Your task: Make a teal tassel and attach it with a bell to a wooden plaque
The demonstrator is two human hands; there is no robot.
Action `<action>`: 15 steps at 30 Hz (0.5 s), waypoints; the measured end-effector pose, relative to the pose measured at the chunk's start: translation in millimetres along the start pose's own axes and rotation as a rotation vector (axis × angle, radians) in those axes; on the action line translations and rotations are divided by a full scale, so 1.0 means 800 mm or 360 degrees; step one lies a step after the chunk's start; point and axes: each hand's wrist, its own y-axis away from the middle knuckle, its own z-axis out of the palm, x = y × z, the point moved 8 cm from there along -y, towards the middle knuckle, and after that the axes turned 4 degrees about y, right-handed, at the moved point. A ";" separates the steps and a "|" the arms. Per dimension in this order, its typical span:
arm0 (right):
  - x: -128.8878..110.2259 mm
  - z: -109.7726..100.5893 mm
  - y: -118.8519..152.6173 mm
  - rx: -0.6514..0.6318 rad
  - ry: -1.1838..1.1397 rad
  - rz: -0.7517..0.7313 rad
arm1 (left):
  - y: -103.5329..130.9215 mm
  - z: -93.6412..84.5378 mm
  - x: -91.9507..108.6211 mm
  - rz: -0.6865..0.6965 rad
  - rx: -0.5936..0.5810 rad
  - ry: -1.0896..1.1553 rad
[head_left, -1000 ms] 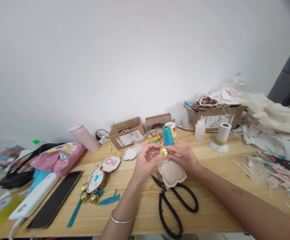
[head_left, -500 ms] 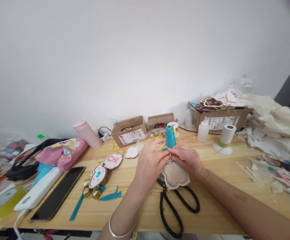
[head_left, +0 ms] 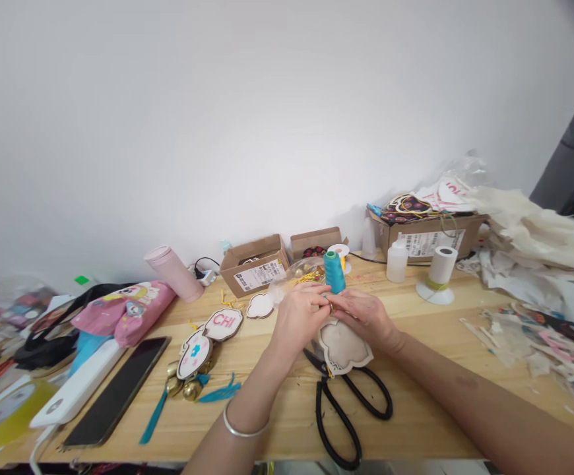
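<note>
My left hand (head_left: pixel 297 316) and my right hand (head_left: pixel 366 318) meet at the fingertips, both closed in a pinch. A sliver of teal thread shows between them; most of it is hidden by the fingers. A small gold ring shape glints by the right fingertips. Just below lies a pale, scalloped wooden-edged plaque (head_left: pixel 345 348), its top edge covered by my right hand. Under it are black-handled scissors (head_left: pixel 339 422), blades partly covered. Right behind my fingertips stands a teal thread cone (head_left: pixel 334 272).
To the left are a decorated CHI plaque (head_left: pixel 223 323), brass bells (head_left: pixel 192 389), a teal tassel (head_left: pixel 220 390), a phone (head_left: pixel 119 389) and a pink tumbler (head_left: pixel 174 274). Cardboard boxes (head_left: pixel 255 267) line the wall. A white bottle (head_left: pixel 396 262), a white roll (head_left: pixel 442 267) and scraps (head_left: pixel 539 349) are rightward.
The fingertips have drawn closer together, and less of the teal thread shows between them. The view has shifted slightly; the plaque and scissors lie much as before.
</note>
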 end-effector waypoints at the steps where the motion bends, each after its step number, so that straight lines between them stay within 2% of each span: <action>1: 0.000 0.000 0.000 0.0011 -0.0014 0.0007 | 0.000 0.000 0.001 -0.0015 0.0000 0.0003; 6: 0.001 -0.004 -0.002 0.0071 -0.0176 0.0107 | 0.008 -0.007 0.012 -0.0096 -0.0058 0.0137; 11: 0.014 -0.004 0.005 0.0079 -0.0269 0.0373 | 0.014 -0.022 0.006 -0.0313 0.0027 0.0577; 13: 0.016 -0.004 0.006 0.0074 -0.0284 0.0404 | 0.009 -0.026 0.007 -0.0284 0.0007 0.0521; 15: 0.012 -0.003 0.006 0.0069 -0.0300 0.0353 | 0.001 -0.023 0.015 -0.0185 -0.0139 0.0239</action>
